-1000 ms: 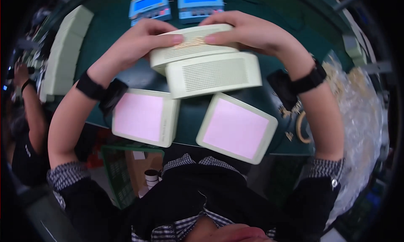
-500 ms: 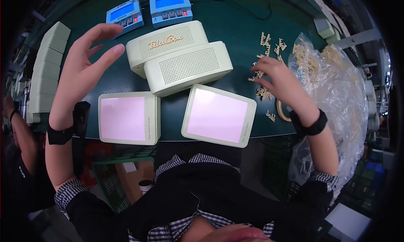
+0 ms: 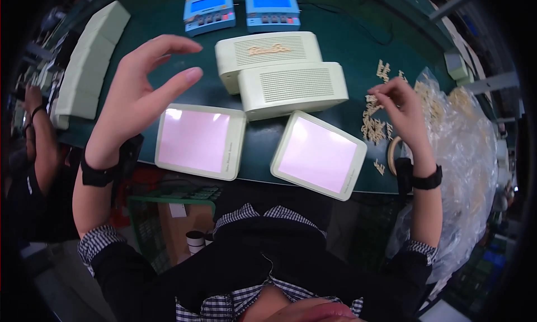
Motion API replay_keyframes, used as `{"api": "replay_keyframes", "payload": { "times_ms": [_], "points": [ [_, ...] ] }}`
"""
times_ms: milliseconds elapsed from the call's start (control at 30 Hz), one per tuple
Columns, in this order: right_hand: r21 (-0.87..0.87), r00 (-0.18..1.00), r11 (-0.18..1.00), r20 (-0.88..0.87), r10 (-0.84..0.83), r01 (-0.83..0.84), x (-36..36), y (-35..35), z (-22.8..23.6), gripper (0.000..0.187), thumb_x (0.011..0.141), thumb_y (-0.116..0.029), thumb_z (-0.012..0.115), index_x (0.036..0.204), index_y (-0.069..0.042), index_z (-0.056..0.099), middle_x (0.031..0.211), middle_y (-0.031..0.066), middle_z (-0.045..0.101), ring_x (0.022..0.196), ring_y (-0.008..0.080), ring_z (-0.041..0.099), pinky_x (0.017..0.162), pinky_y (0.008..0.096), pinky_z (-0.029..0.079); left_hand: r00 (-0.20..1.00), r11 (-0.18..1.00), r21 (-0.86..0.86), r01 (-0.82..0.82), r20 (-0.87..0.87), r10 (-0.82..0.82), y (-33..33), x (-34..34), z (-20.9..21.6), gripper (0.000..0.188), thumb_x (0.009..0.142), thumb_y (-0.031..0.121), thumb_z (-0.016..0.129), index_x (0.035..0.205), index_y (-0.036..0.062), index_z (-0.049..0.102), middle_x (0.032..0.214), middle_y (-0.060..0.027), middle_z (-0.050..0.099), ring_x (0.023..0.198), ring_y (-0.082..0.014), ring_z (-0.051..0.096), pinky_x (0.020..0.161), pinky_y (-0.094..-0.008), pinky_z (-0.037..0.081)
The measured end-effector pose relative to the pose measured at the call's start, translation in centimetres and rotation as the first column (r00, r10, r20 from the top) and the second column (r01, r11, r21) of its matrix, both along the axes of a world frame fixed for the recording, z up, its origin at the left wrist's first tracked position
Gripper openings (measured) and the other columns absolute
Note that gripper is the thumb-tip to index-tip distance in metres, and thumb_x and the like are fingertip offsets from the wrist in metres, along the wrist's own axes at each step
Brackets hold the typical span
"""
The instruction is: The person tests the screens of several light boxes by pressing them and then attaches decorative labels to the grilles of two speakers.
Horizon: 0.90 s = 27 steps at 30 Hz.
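Left hand (image 3: 137,101) hovering empty, fingers spread, left of plain pale-green perforated plastic box (image 3: 296,86). Right hand (image 3: 405,109) bunching fingertips at tan script-shaped cutouts (image 3: 372,127) right of box, grasp unclear; best pinching one flat.

On the table (image 3: 358,59), a front box (image 3: 293,90) stands before a back box (image 3: 305,48). Two machines (image 3: 272,11) sit behind both. Two lying boxes (image 3: 196,143) are side by side in front. Word bits (image 3: 373,126) lie to the right, with a bag (image 3: 458,160) past them. To the left is a row of boxes (image 3: 89,64).
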State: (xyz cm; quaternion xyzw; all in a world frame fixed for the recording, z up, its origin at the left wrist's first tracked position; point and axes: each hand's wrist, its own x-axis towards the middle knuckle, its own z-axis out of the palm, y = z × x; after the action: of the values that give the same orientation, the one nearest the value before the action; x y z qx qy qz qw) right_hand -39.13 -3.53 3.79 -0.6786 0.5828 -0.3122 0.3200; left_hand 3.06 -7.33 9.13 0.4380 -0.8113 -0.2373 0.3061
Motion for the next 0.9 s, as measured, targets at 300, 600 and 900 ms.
{"api": "replay_keyframes", "payload": {
  "times_ms": [300,600,900],
  "points": [
    [-0.483,0.978,0.875,0.169,0.121,-0.025,2.0,-1.2,1.8,0.018,0.091,0.009,0.058,0.104,0.003,0.068,0.109,0.0124,0.065,0.096,0.0185,0.066,0.085,0.0292,0.054,0.991,0.993,0.02,0.118,0.054,-0.119,-0.5,-0.4,0.2,0.032,0.087,0.012,0.069,0.116,0.0002,0.063,0.116,-0.0093,0.065,0.113,-0.02,0.061,0.103,-0.0336,0.044],
    [-0.455,0.908,0.835,0.118,0.402,-0.31,9.1,-2.0,2.5,0.019,0.077,0.016,0.064,0.091,0.005,0.071,0.102,0.0143,0.069,0.094,0.0199,0.067,0.084,0.0281,0.055,0.962,0.958,-0.088,0.272,0.063,-0.267,-1.0,-3.5,-0.7,0.033,0.083,0.013,0.074,0.112,0.0006,0.064,0.111,-0.0121,0.066,0.105,-0.0256,0.063,0.092,-0.0345,0.049],
    [-0.331,0.918,0.882,0.091,0.385,-0.337,9.7,-3.0,2.2,0.02,0.075,0.014,0.066,0.088,0.001,0.074,0.098,0.0113,0.072,0.089,0.0161,0.068,0.071,0.0233,0.054,0.96,0.958,-0.078,0.275,0.082,-0.269,-1.8,-4.4,-1.4,0.033,0.079,0.013,0.077,0.109,0.0025,0.066,0.11,-0.0111,0.067,0.104,-0.0283,0.063,0.09,-0.0366,0.05]
  ]
}}
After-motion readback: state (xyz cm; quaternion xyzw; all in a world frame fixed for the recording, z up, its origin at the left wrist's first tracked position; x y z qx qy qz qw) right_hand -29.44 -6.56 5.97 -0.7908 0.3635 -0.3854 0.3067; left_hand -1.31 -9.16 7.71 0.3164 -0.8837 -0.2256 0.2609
